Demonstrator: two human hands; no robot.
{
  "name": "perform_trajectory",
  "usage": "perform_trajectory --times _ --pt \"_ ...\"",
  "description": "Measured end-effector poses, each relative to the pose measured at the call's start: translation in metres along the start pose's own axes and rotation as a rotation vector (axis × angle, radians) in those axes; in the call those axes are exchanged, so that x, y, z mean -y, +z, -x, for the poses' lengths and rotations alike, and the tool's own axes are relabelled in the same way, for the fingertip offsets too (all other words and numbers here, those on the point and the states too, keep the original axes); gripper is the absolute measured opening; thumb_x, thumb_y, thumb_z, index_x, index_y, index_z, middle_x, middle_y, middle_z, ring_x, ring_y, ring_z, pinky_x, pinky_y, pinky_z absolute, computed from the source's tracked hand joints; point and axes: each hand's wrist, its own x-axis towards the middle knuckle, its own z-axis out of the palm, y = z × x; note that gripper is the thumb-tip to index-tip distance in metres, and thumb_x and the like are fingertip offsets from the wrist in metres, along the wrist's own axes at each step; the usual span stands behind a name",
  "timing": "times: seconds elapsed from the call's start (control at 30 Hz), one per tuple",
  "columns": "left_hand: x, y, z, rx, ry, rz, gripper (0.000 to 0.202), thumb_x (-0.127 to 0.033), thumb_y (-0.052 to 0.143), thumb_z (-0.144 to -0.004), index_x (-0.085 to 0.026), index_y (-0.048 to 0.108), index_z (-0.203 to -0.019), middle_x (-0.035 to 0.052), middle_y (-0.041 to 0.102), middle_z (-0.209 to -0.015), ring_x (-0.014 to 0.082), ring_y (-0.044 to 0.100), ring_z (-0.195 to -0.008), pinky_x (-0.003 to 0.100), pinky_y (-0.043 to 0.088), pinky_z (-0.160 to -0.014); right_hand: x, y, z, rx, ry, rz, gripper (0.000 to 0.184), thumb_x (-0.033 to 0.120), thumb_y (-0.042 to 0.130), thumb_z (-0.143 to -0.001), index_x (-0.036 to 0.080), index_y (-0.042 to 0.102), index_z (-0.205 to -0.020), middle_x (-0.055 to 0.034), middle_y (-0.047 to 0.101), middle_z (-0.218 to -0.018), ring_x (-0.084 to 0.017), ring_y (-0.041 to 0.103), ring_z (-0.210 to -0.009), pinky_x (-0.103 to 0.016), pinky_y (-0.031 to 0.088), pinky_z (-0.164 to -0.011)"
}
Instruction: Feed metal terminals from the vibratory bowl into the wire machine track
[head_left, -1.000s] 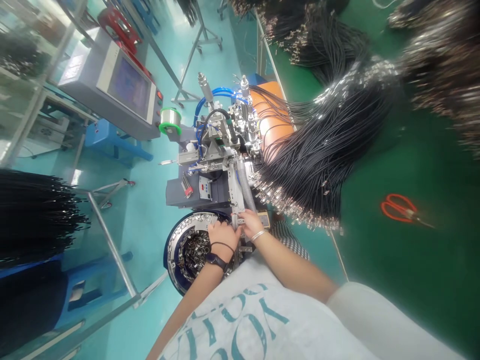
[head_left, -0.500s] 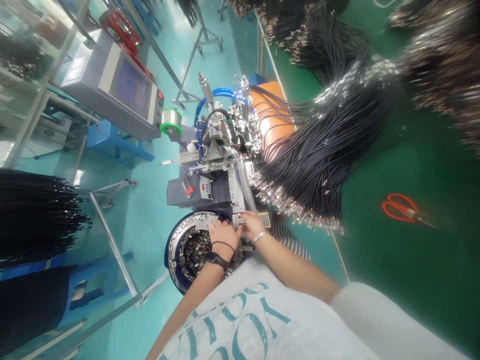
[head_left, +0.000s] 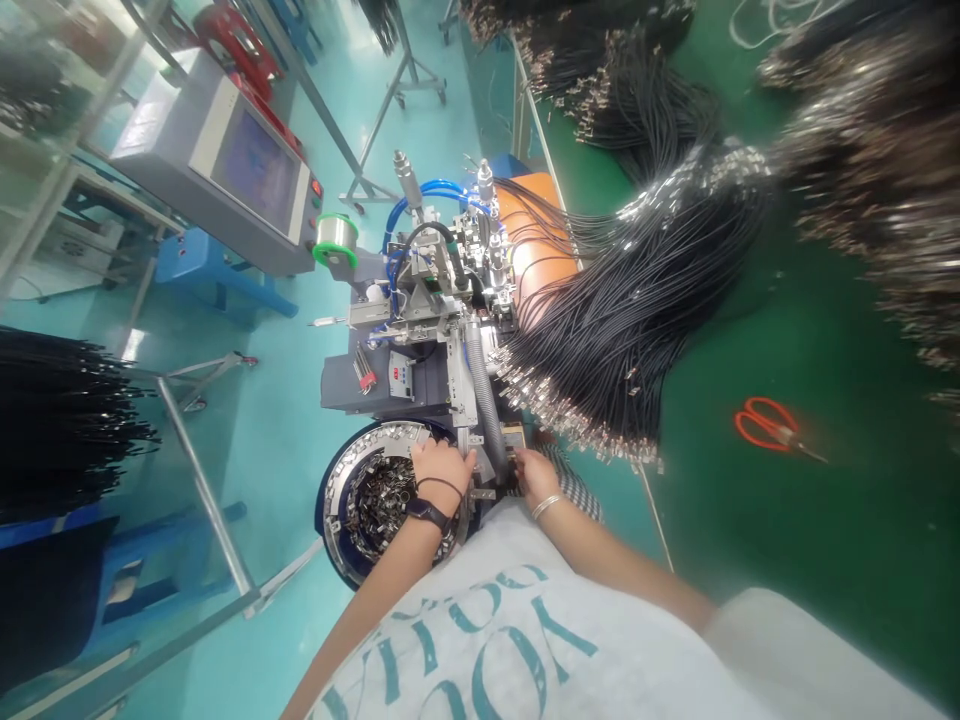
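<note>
My left hand (head_left: 444, 475), with a dark watch and a thin band on its wrist, lies over the inner rim of the round bowl feeder (head_left: 332, 478). Its fingers curl down beside the metal feed rail (head_left: 463, 405), and what they grip is hidden. Many small metal connector shells (head_left: 381, 492) fill the bowl. Right of the ribbed grey hose (head_left: 486, 395), my right hand (head_left: 536, 478) has its fingers drawn together in a pinch. Anything between them is too small to make out. Behind both hands stands the bench machine (head_left: 435, 270) with blue air tubes.
A thick bundle of black cables (head_left: 622, 320) with metal ends hangs over the green table (head_left: 757, 560) on the right, past an orange surface (head_left: 525, 235). Orange-handled scissors (head_left: 769, 425) lie there. A grey control box (head_left: 217, 160) and wire spool (head_left: 335, 240) stand left.
My right hand has moved right and slightly down, away from the feed rail and my left hand. My left hand stays at the bowl's rim. The whole view has shifted slightly.
</note>
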Motion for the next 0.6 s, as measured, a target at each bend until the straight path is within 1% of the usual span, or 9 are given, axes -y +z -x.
perform_trajectory --times 0.1,0.2,0.37,0.47,0.6 --pt "-0.001 0.001 -0.002 -0.007 -0.002 0.009 0.053 -0.051 0.042 -0.087 -0.014 0.075 -0.070 0.0174 0.066 -0.078 0.0316 0.053 -0.086 0.050 0.027 -0.082 0.004 -0.012 0.002 -0.092 0.079 -0.028 0.012 0.020 0.059 -0.062 0.018 0.059 -0.074 0.0039 0.056 -0.058 -0.008 0.049 -0.049 -0.019 0.040 -0.046" --pt "-0.002 0.000 -0.002 -0.014 -0.005 0.013 0.053 -0.052 0.041 -0.087 -0.014 0.074 -0.069 0.0177 0.066 -0.078 0.0323 0.053 -0.085 0.050 0.027 -0.081 0.009 -0.021 0.002 -0.118 0.133 -0.053 0.016 0.018 0.061 -0.060 0.017 0.060 -0.075 0.0056 0.054 -0.057 -0.006 0.047 -0.047 -0.018 0.041 -0.047" --pt "-0.004 -0.004 -0.001 -0.018 -0.013 0.031 0.053 -0.051 0.040 -0.089 -0.016 0.074 -0.070 0.0179 0.066 -0.078 0.0315 0.053 -0.084 0.048 0.026 -0.080 0.018 -0.030 0.005 -0.061 0.162 -0.048 0.016 0.013 0.061 -0.059 0.015 0.062 -0.075 0.0047 0.055 -0.058 -0.006 0.047 -0.048 -0.016 0.040 -0.045" --pt "-0.005 -0.004 -0.002 -0.016 -0.017 0.030 0.054 -0.052 0.041 -0.089 -0.013 0.073 -0.069 0.0184 0.067 -0.078 0.0310 0.053 -0.085 0.047 0.026 -0.080 0.024 -0.038 0.007 -0.013 0.172 -0.025 0.017 0.010 0.059 -0.060 0.013 0.062 -0.076 0.0036 0.056 -0.058 -0.005 0.046 -0.047 -0.016 0.040 -0.044" --pt "-0.006 -0.004 -0.004 -0.018 -0.033 0.050 0.053 -0.051 0.046 -0.088 -0.009 0.072 -0.068 0.0186 0.067 -0.076 0.0299 0.054 -0.085 0.046 0.026 -0.078 0.036 -0.049 0.012 0.025 0.176 0.007 0.014 0.010 0.058 -0.061 0.014 0.062 -0.074 0.0031 0.056 -0.057 -0.005 0.046 -0.046 -0.017 0.040 -0.044"
